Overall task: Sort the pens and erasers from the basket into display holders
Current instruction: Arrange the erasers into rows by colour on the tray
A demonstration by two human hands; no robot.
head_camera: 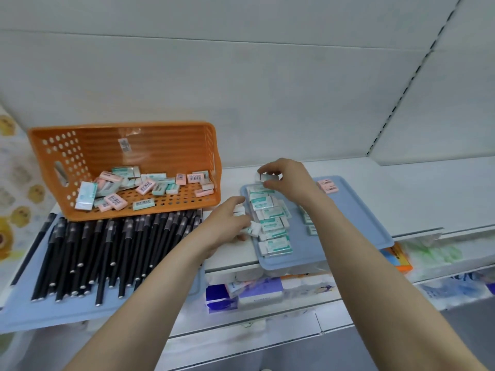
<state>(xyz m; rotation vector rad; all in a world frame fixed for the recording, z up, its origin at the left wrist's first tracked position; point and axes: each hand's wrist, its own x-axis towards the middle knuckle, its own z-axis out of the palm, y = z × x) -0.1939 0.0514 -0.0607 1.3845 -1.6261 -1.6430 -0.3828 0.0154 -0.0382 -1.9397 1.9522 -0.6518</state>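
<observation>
Pinching a mint-green eraser (268, 178) in right hand (288, 176) at far end of eraser row (271, 224) on blue tray (356, 218); gripping loose erasers (253, 228) in left hand (227, 221) beside it.

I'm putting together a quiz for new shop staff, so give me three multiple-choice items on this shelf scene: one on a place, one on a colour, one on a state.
1. Where do the black pens lie?
A) in a glass jar
B) on the left pale blue plastic tray
C) on the floor

2. What colour are the erasers at the far corner of the right pale blue plastic tray?
A) pink
B) yellow
C) black

3. What is the right hand doing?
A) hanging idle
B) pressing flat on the pens
C) pinching a green-and-white eraser

Answers:
1 B: the pens lie side by side across the left tray.
2 A: the pink erasers sit apart from the green-and-white row.
3 C: thumb and fingers close on the eraser at the row's far end.
</observation>
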